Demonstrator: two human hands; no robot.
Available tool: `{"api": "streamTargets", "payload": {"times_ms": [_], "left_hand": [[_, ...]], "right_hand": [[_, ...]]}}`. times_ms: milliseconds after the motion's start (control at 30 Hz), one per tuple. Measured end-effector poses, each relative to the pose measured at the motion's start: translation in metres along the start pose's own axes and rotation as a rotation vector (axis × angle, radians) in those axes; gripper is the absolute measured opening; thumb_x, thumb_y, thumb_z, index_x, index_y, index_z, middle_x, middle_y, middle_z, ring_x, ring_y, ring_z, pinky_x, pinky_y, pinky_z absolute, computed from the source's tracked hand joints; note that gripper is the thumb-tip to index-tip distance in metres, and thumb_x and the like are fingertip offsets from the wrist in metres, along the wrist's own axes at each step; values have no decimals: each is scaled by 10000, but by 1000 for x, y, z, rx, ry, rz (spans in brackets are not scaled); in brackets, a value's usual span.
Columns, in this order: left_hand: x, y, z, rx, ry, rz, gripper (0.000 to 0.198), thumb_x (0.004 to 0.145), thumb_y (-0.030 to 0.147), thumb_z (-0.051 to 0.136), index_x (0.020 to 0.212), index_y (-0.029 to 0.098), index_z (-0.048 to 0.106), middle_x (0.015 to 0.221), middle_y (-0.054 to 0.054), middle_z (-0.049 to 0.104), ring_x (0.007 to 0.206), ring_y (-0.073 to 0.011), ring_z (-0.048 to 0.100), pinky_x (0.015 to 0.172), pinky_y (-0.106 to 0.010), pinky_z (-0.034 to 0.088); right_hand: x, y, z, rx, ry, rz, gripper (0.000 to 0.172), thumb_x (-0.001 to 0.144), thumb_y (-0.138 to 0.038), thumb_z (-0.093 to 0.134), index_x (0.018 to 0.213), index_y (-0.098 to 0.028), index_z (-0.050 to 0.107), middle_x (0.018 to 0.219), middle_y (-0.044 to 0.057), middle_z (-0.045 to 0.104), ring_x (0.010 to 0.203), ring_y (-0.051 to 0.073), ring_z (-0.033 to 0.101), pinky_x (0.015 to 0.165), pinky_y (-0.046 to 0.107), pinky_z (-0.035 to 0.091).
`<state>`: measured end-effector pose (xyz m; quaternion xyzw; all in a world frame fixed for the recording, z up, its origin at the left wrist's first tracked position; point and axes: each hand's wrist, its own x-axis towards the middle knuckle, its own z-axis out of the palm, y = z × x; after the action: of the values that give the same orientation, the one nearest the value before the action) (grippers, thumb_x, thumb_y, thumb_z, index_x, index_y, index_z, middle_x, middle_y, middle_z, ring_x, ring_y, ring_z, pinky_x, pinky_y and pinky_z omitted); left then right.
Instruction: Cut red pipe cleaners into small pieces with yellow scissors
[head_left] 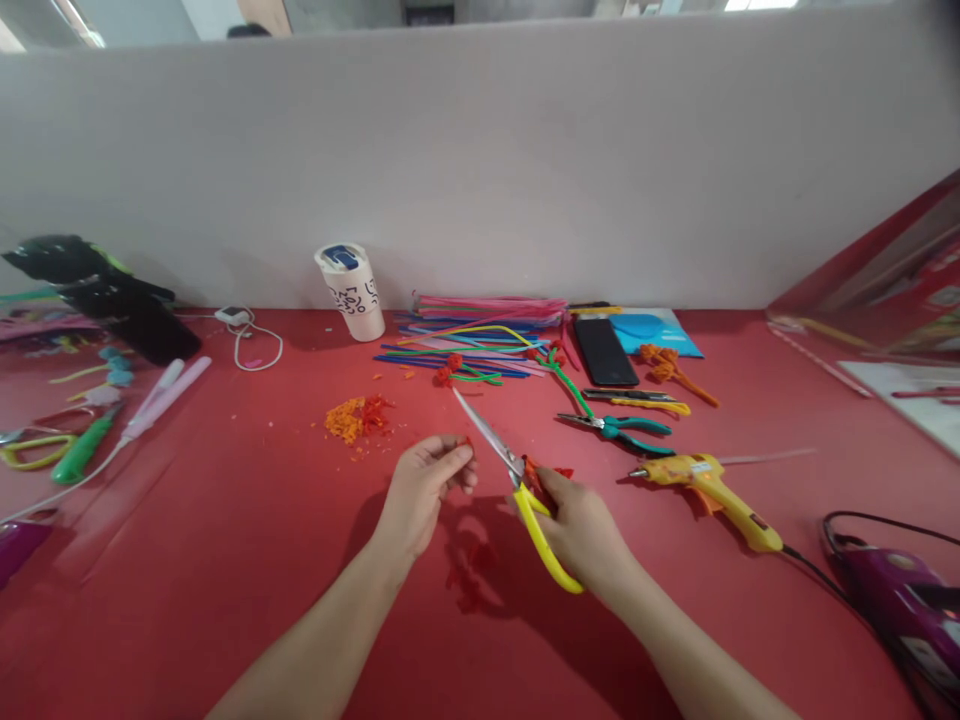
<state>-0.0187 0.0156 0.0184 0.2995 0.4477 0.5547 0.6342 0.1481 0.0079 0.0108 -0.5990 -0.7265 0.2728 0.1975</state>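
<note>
My left hand is closed in a pinch, with a bit of red showing at the fingertips; most of that piece is hidden. Yellow-handled scissors are gripped in my right hand, their blades pointing up and away to the left, just right of my left fingers. A dark red piece also shows at my right fingers by the scissors' pivot. Below and between my hands lie red fuzzy scraps. Beyond my left hand sits a small pile of orange and red clippings.
Pipe cleaners lie along the wall beside a white tumbler. Rightward are a phone, pliers, a utility knife and a yellow glue gun with a cord. A black pouch and a green-handled tool are left.
</note>
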Motion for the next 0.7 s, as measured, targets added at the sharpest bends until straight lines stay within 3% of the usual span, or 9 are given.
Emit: {"api": "streamTargets", "payload": {"times_ms": [133,267,367,533,700], "left_hand": [[-6,-7,5,17,-218,-205,111,653,203,605,697,105,578,578,-17,582,455,-63,508,448,-169,392],[-10,-13,8,57,-350,-313,135,656,218,601,696,90,589,565,-19,570,435,-56,497,435,-163,381],[-11,-14,9,104,-356,-297,132,652,223,600,703,102,588,567,-13,573,435,-63,498,439,-175,384],[-14,-14,14,348,-277,-93,105,625,215,610,677,128,586,526,19,554,458,-77,497,479,-196,397],[-12,-15,12,392,-171,-29,78,626,201,592,658,132,576,475,28,538,430,-84,488,456,-203,392]], "right_hand": [[4,-9,1,534,-54,109,235,703,-405,460,738,-173,484,455,-67,403,382,67,362,373,180,272],[2,-14,-1,785,-120,192,294,668,-450,506,769,-175,474,357,-111,329,281,50,285,302,174,243],[-1,-15,-3,812,-113,211,276,657,-447,520,697,-184,447,337,-117,311,266,45,274,290,170,235],[0,-13,-2,688,-101,199,207,669,-370,516,649,-184,428,380,-99,341,314,43,296,322,168,236],[1,-8,-3,481,-12,69,249,679,-409,497,629,-182,410,498,-65,365,435,60,332,412,183,276]]}}
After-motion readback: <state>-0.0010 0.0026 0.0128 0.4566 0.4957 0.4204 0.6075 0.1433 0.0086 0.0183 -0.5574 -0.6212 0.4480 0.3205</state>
